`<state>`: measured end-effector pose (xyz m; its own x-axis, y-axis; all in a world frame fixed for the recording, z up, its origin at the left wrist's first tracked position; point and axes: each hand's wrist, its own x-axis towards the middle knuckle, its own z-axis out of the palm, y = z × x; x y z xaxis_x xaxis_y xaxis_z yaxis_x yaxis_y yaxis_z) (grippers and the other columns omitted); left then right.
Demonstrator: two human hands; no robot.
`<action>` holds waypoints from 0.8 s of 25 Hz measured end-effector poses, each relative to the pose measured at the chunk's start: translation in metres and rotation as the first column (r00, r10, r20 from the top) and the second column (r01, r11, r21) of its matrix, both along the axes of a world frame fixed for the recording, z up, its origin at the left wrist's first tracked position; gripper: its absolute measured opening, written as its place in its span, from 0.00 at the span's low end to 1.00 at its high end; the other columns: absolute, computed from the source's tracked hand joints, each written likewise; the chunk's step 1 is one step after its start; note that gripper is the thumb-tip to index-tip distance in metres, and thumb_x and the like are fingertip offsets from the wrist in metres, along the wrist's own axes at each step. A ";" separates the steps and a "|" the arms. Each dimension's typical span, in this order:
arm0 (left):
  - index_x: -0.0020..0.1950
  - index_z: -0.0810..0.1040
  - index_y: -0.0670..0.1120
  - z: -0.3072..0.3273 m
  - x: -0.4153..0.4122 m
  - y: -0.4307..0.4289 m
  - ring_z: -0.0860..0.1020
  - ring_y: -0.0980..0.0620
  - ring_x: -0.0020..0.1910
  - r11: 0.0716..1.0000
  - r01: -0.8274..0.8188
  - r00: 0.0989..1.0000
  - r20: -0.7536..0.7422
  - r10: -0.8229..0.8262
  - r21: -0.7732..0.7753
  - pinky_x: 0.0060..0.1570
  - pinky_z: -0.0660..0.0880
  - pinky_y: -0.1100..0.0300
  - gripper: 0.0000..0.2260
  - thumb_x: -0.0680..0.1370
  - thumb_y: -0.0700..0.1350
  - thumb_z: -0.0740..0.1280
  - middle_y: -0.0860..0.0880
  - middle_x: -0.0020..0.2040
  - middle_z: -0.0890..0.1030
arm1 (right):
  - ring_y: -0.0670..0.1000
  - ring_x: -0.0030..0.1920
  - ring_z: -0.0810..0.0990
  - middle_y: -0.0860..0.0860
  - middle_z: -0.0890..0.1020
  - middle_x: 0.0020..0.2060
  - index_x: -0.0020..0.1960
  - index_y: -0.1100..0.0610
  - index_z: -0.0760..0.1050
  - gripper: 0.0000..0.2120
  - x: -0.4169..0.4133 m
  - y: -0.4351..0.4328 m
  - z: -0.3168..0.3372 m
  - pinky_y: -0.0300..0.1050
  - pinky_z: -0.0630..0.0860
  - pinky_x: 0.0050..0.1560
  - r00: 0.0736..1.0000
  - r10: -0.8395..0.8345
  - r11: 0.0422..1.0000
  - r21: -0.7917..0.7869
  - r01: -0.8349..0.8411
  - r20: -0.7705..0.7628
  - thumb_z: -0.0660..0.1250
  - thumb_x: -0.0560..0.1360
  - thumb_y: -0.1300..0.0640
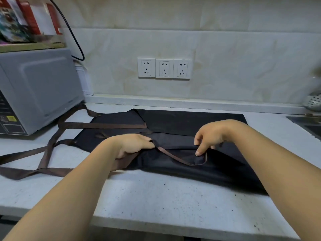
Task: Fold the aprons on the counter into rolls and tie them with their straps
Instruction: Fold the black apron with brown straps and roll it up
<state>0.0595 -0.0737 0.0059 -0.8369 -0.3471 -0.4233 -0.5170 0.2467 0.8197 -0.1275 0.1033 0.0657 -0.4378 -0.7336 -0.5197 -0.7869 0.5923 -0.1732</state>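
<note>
Left hand grips strap; right hand pinches apron.

Bare forearms — bare hands

Head-worn view, forward and down, close over counter.

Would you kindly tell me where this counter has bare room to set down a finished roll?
The widest bare patch is the counter in front of the apron, though both forearms cross it. A smaller one lies between the apron's right end and the sink. The left side is crowded: straps sprawl beside the microwave.
</note>
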 end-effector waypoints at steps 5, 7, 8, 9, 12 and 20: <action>0.56 0.79 0.56 0.002 -0.004 0.013 0.78 0.60 0.55 0.973 -0.092 0.981 -0.187 0.053 -0.210 0.52 0.71 0.66 0.11 0.74 0.49 0.73 0.61 0.52 0.80 | 0.46 0.42 0.79 0.46 0.83 0.39 0.43 0.53 0.83 0.03 -0.012 -0.003 -0.017 0.39 0.75 0.43 0.961 -0.155 0.806 -0.532 0.258 0.231 0.73 0.71 0.54; 0.52 0.80 0.62 -0.002 -0.013 0.022 0.78 0.64 0.51 0.894 -0.136 0.940 -0.340 -0.020 -0.428 0.50 0.71 0.67 0.09 0.74 0.51 0.73 0.63 0.50 0.81 | 0.46 0.44 0.79 0.44 0.83 0.39 0.42 0.52 0.83 0.02 -0.010 -0.012 -0.025 0.39 0.74 0.44 0.943 -0.188 0.700 -0.635 0.325 0.275 0.71 0.72 0.55; 0.48 0.80 0.63 -0.003 -0.019 0.026 0.78 0.63 0.49 0.859 -0.167 0.922 -0.385 -0.037 -0.483 0.50 0.72 0.64 0.05 0.76 0.52 0.71 0.62 0.49 0.81 | 0.46 0.46 0.79 0.44 0.83 0.40 0.42 0.51 0.83 0.03 -0.009 -0.017 -0.028 0.41 0.75 0.47 0.939 -0.209 0.659 -0.670 0.341 0.273 0.70 0.73 0.54; 0.46 0.79 0.63 -0.002 -0.023 0.030 0.78 0.61 0.49 0.843 -0.216 0.908 -0.420 -0.012 -0.492 0.50 0.72 0.62 0.04 0.78 0.53 0.68 0.61 0.48 0.82 | 0.47 0.49 0.79 0.44 0.83 0.41 0.42 0.49 0.82 0.04 -0.009 -0.021 -0.033 0.43 0.76 0.50 0.932 -0.243 0.609 -0.705 0.363 0.269 0.68 0.73 0.53; 0.45 0.83 0.58 0.000 -0.033 0.031 0.77 0.56 0.48 0.880 -0.378 0.881 -0.405 0.246 -0.288 0.49 0.70 0.60 0.15 0.82 0.56 0.57 0.59 0.46 0.80 | 0.49 0.54 0.74 0.45 0.81 0.43 0.42 0.46 0.80 0.07 -0.004 -0.027 -0.041 0.49 0.75 0.52 0.919 -0.382 0.456 -0.845 0.279 0.097 0.65 0.75 0.47; 0.40 0.77 0.49 -0.011 -0.035 -0.018 0.68 0.57 0.31 0.421 -0.600 0.404 -0.196 0.894 0.680 0.33 0.67 0.65 0.15 0.83 0.51 0.58 0.55 0.32 0.77 | 0.53 0.62 0.76 0.49 0.79 0.59 0.67 0.46 0.70 0.23 0.002 -0.018 -0.068 0.51 0.71 0.63 0.928 -0.228 0.663 -0.651 0.369 0.293 0.55 0.78 0.36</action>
